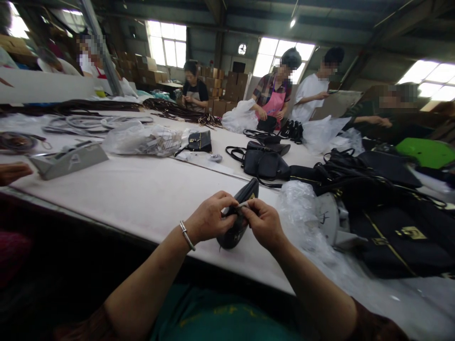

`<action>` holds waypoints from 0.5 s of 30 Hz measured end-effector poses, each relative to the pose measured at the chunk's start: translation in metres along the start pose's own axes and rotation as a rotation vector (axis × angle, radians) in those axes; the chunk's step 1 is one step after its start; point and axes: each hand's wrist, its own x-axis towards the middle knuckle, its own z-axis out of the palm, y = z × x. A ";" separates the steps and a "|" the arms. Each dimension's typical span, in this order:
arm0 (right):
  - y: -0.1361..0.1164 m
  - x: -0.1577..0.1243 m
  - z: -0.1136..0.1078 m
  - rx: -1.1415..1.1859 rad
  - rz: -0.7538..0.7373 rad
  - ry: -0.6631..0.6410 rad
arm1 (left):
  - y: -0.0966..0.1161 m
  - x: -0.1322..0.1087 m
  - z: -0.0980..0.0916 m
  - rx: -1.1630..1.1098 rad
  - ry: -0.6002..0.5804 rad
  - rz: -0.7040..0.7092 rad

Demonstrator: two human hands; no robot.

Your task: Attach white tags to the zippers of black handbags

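A small black handbag (236, 232) with gold-coloured hardware stands on the white table in front of me, its narrow side towards me. My left hand (213, 215) is closed at the bag's upper left, thumb and fingers pinched together. Opposite it, my right hand (263, 221) pinches one end of a small whitish strip (243, 205) just above the bag. The strip's other end reaches my left fingertips. What the strip is, I cannot make out. My fingers hide part of the bag's top and front.
Black bags (398, 237) lie heaped at the right beside crumpled clear plastic (296, 203). Farther back are a black backpack (265, 161), a small black bag (199, 141) and a plastic bag of tags (142, 138). A grey dispenser (69, 158) stands left. Several people work around the table.
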 end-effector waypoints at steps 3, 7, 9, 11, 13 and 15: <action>0.000 0.000 0.001 -0.005 -0.005 0.004 | 0.000 -0.002 0.003 -0.017 0.034 0.005; -0.001 -0.001 0.002 -0.012 -0.006 0.007 | 0.000 -0.004 0.008 -0.019 0.083 -0.014; -0.001 -0.001 0.002 -0.012 0.000 0.008 | -0.001 -0.005 0.010 -0.026 0.101 -0.018; -0.001 -0.002 0.001 -0.016 0.001 0.011 | -0.002 -0.005 0.011 -0.034 0.108 -0.014; 0.001 -0.002 0.002 -0.022 -0.003 0.011 | -0.003 -0.005 0.011 -0.038 0.108 -0.009; 0.003 -0.002 0.002 -0.023 -0.006 0.005 | -0.003 -0.005 0.012 -0.038 0.118 -0.012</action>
